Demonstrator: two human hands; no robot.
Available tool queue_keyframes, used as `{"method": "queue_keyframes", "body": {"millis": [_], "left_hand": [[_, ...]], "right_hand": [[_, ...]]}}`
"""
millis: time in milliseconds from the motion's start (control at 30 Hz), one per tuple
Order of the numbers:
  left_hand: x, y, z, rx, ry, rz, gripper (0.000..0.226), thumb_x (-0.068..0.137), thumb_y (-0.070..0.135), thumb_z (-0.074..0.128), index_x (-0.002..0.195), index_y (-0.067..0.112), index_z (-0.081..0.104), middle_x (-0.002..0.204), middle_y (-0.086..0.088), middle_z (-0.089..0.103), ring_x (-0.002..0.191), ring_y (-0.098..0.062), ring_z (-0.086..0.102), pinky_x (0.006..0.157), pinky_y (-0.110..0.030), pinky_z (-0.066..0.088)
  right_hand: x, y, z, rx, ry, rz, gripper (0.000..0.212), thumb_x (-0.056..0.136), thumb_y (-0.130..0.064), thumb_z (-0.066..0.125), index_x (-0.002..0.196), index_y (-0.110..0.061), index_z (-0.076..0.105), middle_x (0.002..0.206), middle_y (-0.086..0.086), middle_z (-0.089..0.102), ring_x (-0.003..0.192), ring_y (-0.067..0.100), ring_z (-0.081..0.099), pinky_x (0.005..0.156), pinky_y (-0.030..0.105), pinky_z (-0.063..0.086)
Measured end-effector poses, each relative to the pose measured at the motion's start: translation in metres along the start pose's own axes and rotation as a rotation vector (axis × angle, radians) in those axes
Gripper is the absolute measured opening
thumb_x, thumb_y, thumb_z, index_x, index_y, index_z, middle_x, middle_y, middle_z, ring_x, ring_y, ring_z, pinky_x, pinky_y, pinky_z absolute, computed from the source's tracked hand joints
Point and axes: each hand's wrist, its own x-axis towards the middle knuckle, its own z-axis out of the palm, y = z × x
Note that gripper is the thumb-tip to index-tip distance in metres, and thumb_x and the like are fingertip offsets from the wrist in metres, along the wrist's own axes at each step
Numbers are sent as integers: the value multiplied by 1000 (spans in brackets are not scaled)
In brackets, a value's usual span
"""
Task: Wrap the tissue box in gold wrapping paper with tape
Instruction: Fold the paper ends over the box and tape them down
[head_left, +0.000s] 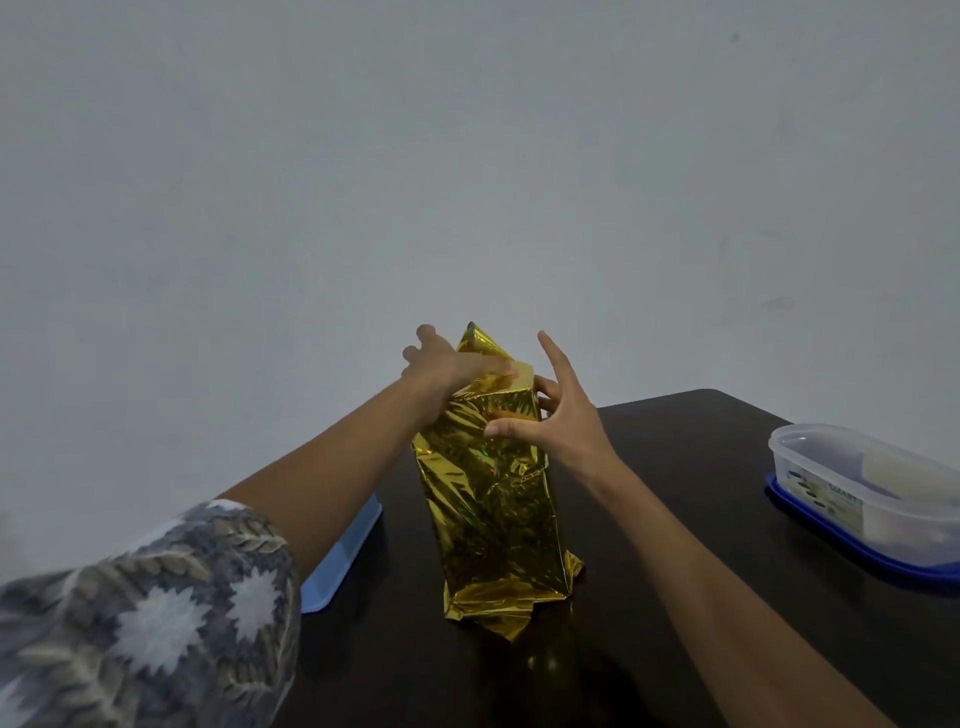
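We see the left hand (447, 366) lying flat across the top of the upright package, thumb stretched along the top front edge, pressing the folded gold wrapping paper (488, 499) down; its fingers reach past the far side, not closed on anything we can make out. A pointed flap of paper stands up just behind this hand. The right hand (563, 421) is spread wide at the upper right corner of the package: its thumb (501, 428) lies on the front face, two bent fingers touch the right side, and the index finger points up, clear of the paper.

The tissue box is wholly hidden inside the paper. It stands on end near the middle of the dark table (701, 467), with crumpled paper bunched at its foot.

A light blue lid (343, 551) lies at the table's left edge under the left forearm. A clear plastic container (857, 483) sits on a dark blue lid (810, 525) at the right edge. A patterned sleeve (156, 613) covers the left upper arm.
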Motion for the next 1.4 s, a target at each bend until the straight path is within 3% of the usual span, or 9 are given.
{"method": "queue_keyframes", "body": {"millis": [267, 367, 467, 733, 900, 1067, 1167, 1300, 1400], "left_hand": [[2, 7, -12, -45, -177, -124, 86, 83, 68, 47, 143, 9, 31, 144, -13, 40, 127, -35, 44, 97, -45, 42], [10, -27, -50, -391, -307, -127, 46, 99, 41, 40, 133, 12, 49, 124, -5, 60, 98, -19, 61, 80, -41, 50], [7, -71, -59, -513, -371, -77, 29, 96, 12, 50, 123, 13, 59, 97, -1, 68, 73, -7, 68, 62, -23, 57], [-21, -101, -20, -561, -544, 150, 113, 34, 65, 86, 132, 33, 42, 126, 9, 58, 126, -13, 47, 103, -53, 38], [-42, -90, 0, -532, -321, 227, 112, 44, 41, 88, 137, 36, 27, 130, 0, 51, 105, -9, 56, 66, -19, 53], [-53, -86, 25, -388, 81, 156, 128, 38, 80, 72, 140, 42, 6, 144, 0, 35, 131, -24, 39, 105, -51, 38], [-54, -76, 27, -346, 93, 117, 125, 41, 87, 61, 141, 42, 1, 147, -4, 28, 134, -31, 34, 106, -58, 33], [-56, -70, 2, -272, 103, 256, 103, 50, 67, 75, 139, 34, 34, 141, -2, 41, 129, -21, 41, 104, -53, 38], [-51, -53, -27, -246, -2, 451, 30, 62, 43, 81, 88, 29, 74, 95, 7, 72, 98, -13, 64, 95, -49, 47]], "right_hand": [[0, -2, -5, 10, -49, 12, 120, 51, -36, 83, 148, -38, 12, 148, 11, 37, 137, 25, 35, 107, 39, 35], [2, -1, -12, 85, -112, 31, 113, 64, -27, 82, 150, -34, 9, 151, -1, 32, 139, 18, 29, 105, 29, 30], [2, 0, -17, 87, -199, 70, 138, 35, -70, 79, 149, -38, 8, 141, -17, 29, 131, 8, 28, 102, 24, 31], [6, 21, -4, 87, -60, 411, 70, 89, -38, 58, 146, -16, 23, 138, 12, 45, 128, 27, 42, 105, 46, 30], [3, 20, -2, 133, 50, 381, 23, 97, -24, 48, 103, -7, 63, 81, 2, 62, 73, 13, 56, 79, 33, 42], [-7, 0, -3, 141, -58, 125, 87, 68, -85, 37, 125, -20, 50, 115, -7, 56, 107, 13, 55, 91, 36, 45], [-11, 1, -2, 138, -183, 100, 100, 55, -78, 66, 132, -20, 37, 114, -5, 56, 106, 12, 57, 82, 27, 52], [-11, 8, -8, 132, -125, 61, 77, 64, -30, 83, 129, -18, 43, 116, 0, 61, 102, 7, 62, 80, 21, 53], [-10, 9, -9, 120, -150, 45, 76, 61, -30, 82, 127, -20, 46, 113, -3, 62, 100, 6, 62, 81, 25, 53]]}}
